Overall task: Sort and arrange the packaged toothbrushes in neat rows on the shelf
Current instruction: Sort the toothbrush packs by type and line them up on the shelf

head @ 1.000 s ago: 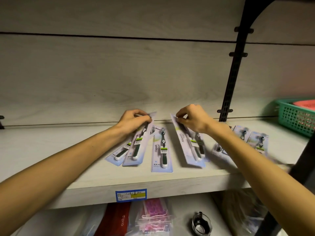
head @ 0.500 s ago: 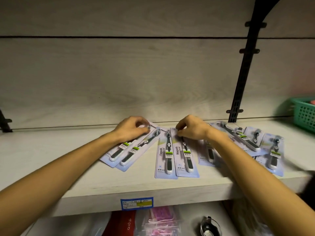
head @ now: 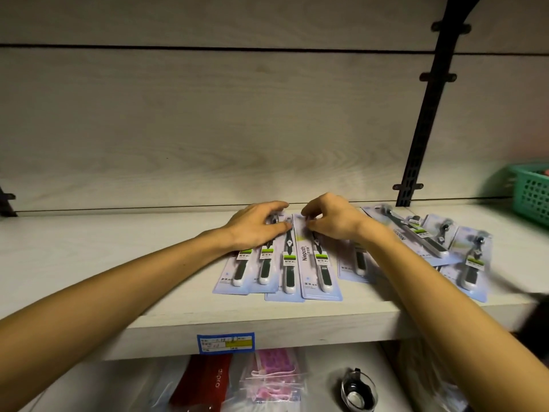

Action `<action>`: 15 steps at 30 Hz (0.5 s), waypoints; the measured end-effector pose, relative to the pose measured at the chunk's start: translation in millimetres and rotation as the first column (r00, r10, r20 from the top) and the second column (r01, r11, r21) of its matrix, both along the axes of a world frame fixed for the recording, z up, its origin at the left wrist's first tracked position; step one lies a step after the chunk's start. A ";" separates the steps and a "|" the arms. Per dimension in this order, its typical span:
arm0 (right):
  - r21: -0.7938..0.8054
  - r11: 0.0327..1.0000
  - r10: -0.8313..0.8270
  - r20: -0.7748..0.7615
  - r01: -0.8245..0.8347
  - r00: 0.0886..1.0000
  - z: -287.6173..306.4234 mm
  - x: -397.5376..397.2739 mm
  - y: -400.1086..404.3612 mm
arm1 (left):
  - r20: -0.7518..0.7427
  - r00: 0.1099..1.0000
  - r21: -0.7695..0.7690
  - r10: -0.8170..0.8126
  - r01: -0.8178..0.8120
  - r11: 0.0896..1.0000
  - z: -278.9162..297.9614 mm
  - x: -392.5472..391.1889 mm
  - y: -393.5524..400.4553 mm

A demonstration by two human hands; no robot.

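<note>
Several packaged toothbrushes in pale blue cards lie flat on the light wooden shelf (head: 124, 263). Four lie side by side and overlapping in the middle; the rightmost of these is the "Niepoth" pack (head: 319, 263). My left hand (head: 255, 226) presses flat on the tops of the two left packs (head: 237, 272). My right hand (head: 332, 218) pinches the top edge of the Niepoth pack. Another pack (head: 358, 266) lies under my right forearm. Further right, a slanted pack (head: 413, 233) rests over loose ones (head: 472, 263).
A green plastic basket (head: 531, 194) stands at the shelf's right end. A black slotted upright (head: 421, 120) runs up the back wall. A blue price label (head: 225, 342) sits on the shelf's front edge. Below lie a red pack, pink bagged items and a small dark jar.
My left hand has swung the two left packs from slanted to straight, against the middle ones. My right hand stays on the Niepoth pack. The view has shifted slightly left.
</note>
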State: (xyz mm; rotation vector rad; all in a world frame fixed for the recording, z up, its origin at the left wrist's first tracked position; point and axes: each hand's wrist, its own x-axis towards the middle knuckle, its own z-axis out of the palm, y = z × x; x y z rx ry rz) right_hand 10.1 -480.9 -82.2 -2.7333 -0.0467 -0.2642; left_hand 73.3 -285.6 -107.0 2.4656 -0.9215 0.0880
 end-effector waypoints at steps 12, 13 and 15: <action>0.005 0.998 -0.066 -0.001 0.066 0.998 -1.1 -1.6 -16.4 | 0.016 0.997 -0.168 0.080 -0.077 0.983 -7.4 2.3 -11.3; 0.039 0.998 -0.057 -0.005 0.057 0.998 -1.4 -0.5 -14.9 | 0.010 0.996 -0.183 0.085 -0.081 0.980 -8.0 1.7 -10.0; 0.145 0.989 -0.029 -0.029 0.033 0.999 -2.0 2.3 -8.7 | 0.008 0.996 -0.201 0.085 -0.082 0.976 -7.0 -0.9 -8.2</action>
